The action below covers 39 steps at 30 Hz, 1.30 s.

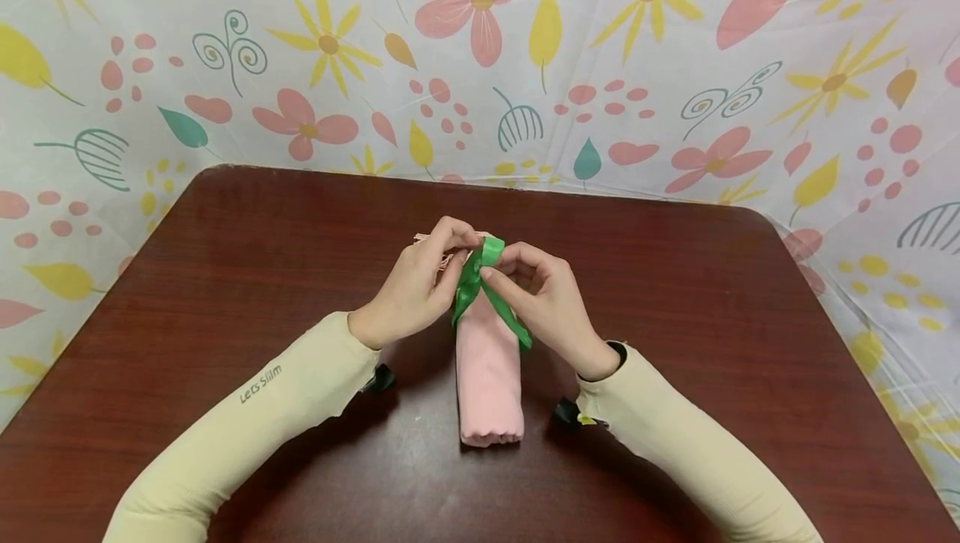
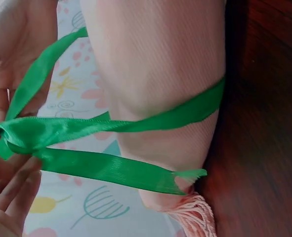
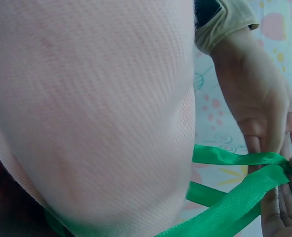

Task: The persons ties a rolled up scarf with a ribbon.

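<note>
Both hands are raised together over the far end of the roll. The left hand (image 1: pixel 417 283) is turned palm inward, wrist bent, and its curled fingertips are pinched on the green ribbon (image 1: pixel 480 281) at the top of a loop. The right hand (image 1: pixel 542 297) is set just opposite, knuckles up, thumb and forefinger closed on the same ribbon where the strands cross; the two hands are nearly touching there. In the left wrist view the ribbon (image 2: pixel 111 168) is seen wrapped once around the pink rolled towel (image 2: pixel 160 74) and gathered into a fold between fingers (image 2: pixel 12 187) at the left edge. In the right wrist view the strands (image 3: pixel 234 197) are drawn out from the towel (image 3: pixel 86 98) towards the pinching fingertips. A loose tail is trailed down along the roll's right side. The pink rolled towel (image 1: pixel 488 376) is laid lengthwise on the dark wooden counter (image 1: pixel 225 276), near its middle, fringed end away from the person. Both forearms, in cream sleeves (image 1: pixel 247 418), are angled inward from the near corners. A flowered cloth (image 1: pixel 480 68) is hung behind the counter.
</note>
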{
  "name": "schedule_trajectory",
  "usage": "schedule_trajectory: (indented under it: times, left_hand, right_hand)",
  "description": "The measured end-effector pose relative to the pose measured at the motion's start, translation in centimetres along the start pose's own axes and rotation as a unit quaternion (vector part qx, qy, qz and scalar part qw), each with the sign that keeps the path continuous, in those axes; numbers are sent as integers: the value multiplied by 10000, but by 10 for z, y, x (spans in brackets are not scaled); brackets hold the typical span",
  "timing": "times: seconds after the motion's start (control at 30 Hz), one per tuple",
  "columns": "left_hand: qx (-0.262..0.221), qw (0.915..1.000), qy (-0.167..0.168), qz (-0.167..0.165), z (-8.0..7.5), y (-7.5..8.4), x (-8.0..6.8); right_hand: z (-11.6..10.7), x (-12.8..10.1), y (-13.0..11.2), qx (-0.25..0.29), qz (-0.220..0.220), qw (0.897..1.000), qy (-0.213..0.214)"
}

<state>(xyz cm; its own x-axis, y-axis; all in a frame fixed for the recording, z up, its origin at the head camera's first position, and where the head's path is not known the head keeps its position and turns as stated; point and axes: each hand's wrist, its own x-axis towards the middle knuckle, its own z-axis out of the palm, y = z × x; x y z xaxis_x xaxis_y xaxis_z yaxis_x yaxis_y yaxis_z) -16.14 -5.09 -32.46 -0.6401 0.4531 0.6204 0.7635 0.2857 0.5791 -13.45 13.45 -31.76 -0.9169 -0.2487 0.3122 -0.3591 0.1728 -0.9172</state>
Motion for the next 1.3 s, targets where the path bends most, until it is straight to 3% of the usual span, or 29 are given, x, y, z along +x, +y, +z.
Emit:
schedule_trajectory:
  times: [0.13,0.3,0.6,0.97,1.3]
  left_hand:
    - [-127,9996,-253,-50,1,-5,-1]
    - [-43,9990,-390,208,2,-10,-4]
    - [127,9998,-41,179,3,-10,-5]
    - [116,9998,52,165,4,-11,-5]
    - [-94,9993,357,-95,0,-10,-9]
  right_hand:
    - [0,-1,-1,32,-15,10000,41]
    - [0,-2,-1,119,-28,9999,75]
    - [0,-3,-2,207,-34,9998,70]
    - [0,-2,-2,202,-166,9996,77]
    - [-2,-3,1,82,-216,9992,330]
